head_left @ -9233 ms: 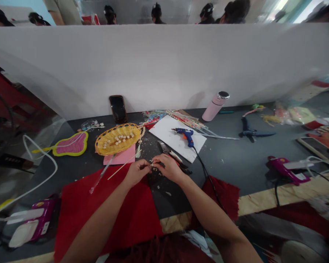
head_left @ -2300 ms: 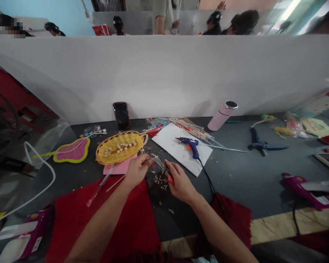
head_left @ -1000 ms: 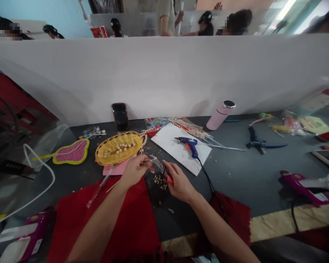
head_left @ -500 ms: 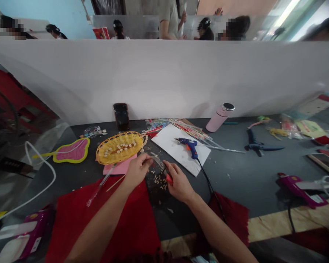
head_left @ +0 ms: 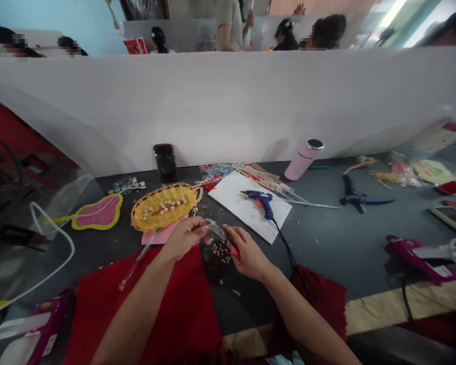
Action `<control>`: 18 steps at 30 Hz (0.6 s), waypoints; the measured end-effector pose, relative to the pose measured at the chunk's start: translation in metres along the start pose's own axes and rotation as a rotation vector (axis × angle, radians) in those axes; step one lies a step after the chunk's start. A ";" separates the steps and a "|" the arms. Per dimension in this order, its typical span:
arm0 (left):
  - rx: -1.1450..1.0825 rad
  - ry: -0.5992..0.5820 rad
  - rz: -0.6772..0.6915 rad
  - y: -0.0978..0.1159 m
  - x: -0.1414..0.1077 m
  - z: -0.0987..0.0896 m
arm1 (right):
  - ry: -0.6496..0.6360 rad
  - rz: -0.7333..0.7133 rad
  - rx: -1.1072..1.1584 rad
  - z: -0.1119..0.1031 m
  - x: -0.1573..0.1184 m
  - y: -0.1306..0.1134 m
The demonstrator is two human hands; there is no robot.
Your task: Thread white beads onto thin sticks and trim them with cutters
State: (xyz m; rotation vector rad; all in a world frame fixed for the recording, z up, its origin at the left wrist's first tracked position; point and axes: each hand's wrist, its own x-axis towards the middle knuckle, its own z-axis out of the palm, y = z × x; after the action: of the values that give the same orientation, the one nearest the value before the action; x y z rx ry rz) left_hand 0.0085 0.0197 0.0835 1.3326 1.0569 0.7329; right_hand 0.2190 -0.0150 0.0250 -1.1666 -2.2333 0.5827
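My right hand [head_left: 249, 253] is closed around red-handled pruning shears [head_left: 234, 249], their curved metal blade pointing up and left. Close to that blade, the fingertips of my left hand [head_left: 184, 237] are pinched together. The thin wooden stick in them is mostly covered by my hand and forearm; only a small pale tip [head_left: 210, 221] shows by the blade. Small cut bits [head_left: 222, 253] lie scattered on the dark table below both hands. Left of my hands, a yellow woven basket [head_left: 152, 219] holds several pale little pieces and sits partly over pink paper [head_left: 152, 237].
A blue glue gun [head_left: 261, 198] lies on a white board [head_left: 228, 188], its cord running toward me. Red cloth [head_left: 186, 304] lies under my left forearm. A phone [head_left: 165, 163] and a pink bottle [head_left: 303, 161] stand by the white partition [head_left: 220, 106]. People are beyond it.
The thin stick that stuck out below my left wrist no longer shows. My left hand has shifted slightly left and turned. The shears stay in my right hand.
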 end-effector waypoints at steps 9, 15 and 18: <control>0.138 0.133 0.089 -0.010 0.005 0.003 | 0.032 0.082 0.024 0.003 0.001 -0.009; 0.306 0.284 0.210 -0.015 0.008 0.008 | 0.076 0.101 -0.027 0.007 0.001 -0.007; 0.420 0.365 0.243 -0.016 0.007 0.010 | 0.079 0.096 -0.037 0.009 0.001 -0.005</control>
State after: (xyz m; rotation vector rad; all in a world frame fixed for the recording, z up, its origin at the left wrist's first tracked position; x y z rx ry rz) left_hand 0.0175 0.0197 0.0662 1.7503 1.4090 0.9987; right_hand 0.2099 -0.0181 0.0211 -1.2985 -2.1397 0.5253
